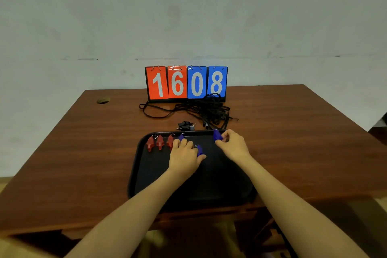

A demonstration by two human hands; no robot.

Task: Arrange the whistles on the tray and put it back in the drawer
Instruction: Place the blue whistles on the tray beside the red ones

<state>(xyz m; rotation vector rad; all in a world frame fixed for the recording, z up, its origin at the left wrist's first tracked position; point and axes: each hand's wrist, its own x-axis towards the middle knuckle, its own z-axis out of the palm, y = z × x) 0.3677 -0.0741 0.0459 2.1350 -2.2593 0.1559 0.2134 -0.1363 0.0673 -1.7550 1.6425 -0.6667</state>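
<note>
Red whistles (160,142), three in number, are laid side by side at the far left corner of the black tray (146,174), which lies on the brown table (83,153). Each one is set with its long axis running from far to near, the key ring at the far end and the mouthpiece pointing toward the person. Just right of them a first blue whistle (181,137) is seen in the same direction, partly covered by the fingers of the left hand (183,154). A second blue whistle (199,150) is pinched between the thumb and the curled forefinger of this hand, over the middle of the tray, with its ring at the far end. A third blue whistle (217,135) is gripped by the curled fingers of the right hand (232,144) at the far right edge of the tray and is held nearly upright. Beyond the tray a black whistle (185,125), tangled black lanyards (207,111) and a scoreboard (186,84) showing 1608 are found.
</note>
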